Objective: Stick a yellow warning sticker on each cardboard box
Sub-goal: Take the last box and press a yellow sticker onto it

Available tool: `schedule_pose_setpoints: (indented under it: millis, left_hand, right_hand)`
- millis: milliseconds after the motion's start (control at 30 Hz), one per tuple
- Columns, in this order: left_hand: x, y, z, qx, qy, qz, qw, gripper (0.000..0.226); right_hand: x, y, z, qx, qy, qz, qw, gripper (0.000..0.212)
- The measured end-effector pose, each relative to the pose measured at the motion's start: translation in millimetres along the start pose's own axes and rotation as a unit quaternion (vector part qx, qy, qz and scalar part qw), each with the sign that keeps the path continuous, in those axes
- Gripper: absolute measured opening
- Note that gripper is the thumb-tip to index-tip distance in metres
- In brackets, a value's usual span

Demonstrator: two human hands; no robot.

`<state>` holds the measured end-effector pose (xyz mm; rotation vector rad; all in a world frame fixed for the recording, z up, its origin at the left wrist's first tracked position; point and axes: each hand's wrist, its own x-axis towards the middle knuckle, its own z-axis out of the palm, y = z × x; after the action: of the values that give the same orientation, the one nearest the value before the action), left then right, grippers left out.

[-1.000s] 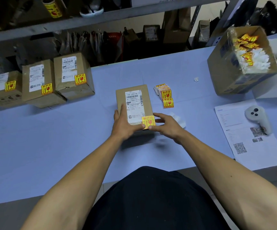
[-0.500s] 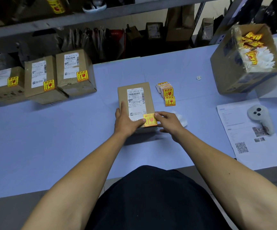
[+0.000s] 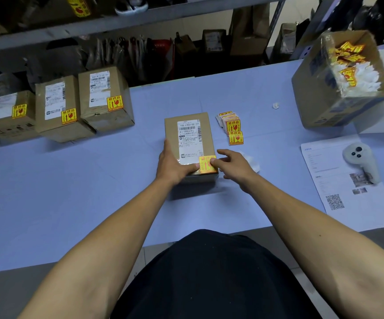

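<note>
A small cardboard box (image 3: 172,132) with a white shipping label lies in the middle of the blue table. A yellow warning sticker (image 3: 206,165) sits flat on its near right corner. My left hand (image 3: 173,165) grips the box's near left corner, thumb lying across the top. My right hand (image 3: 234,168) rests beside the box with fingers spread, its thumb pressing on the sticker. A stack of yellow stickers (image 3: 230,122) lies just right of the box, with one loose sticker (image 3: 235,138) in front of it.
Three stickered boxes (image 3: 55,109) stand in a row at the back left. A large open carton (image 3: 319,88) of sticker scraps sits at the back right. A white controller (image 3: 358,162) lies on a printed sheet (image 3: 347,203). Crumpled white backing (image 3: 253,162) lies behind my right hand.
My right thumb has slid onto the sticker, which now lies flat on the box corner. My left hand keeps its hold on the box.
</note>
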<state>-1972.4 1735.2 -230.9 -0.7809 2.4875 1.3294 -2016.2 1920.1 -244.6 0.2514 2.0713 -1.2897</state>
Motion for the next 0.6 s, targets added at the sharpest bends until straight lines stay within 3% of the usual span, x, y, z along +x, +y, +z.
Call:
schedule_pose_setpoints:
  millis: [167,267,367,600]
  left_hand:
    - [2.9,-9.4,-7.4,-0.053,-0.013,-0.080,0.995,0.117]
    - [2.4,-16.6,-10.9,-0.127,-0.025,-0.119,0.985,0.096]
    - [1.8,-19.1,-11.7,-0.155,-0.026,-0.111,0.981,0.074]
    - [1.3,-22.9,-10.0,-0.157,-0.025,-0.101,0.982,0.074]
  right_hand:
    - [-0.4,-2.6,-3.6,0.000,-0.010,-0.007,1.000,0.077]
    - [0.4,-3.2,-3.9,0.020,-0.038,0.012,0.999,0.080]
    - [-1.6,-6.9,-3.2,0.057,-0.067,0.026,0.996,0.070]
    - [-11.3,-11.4,-0.5,0.068,-0.063,0.026,0.995,0.062]
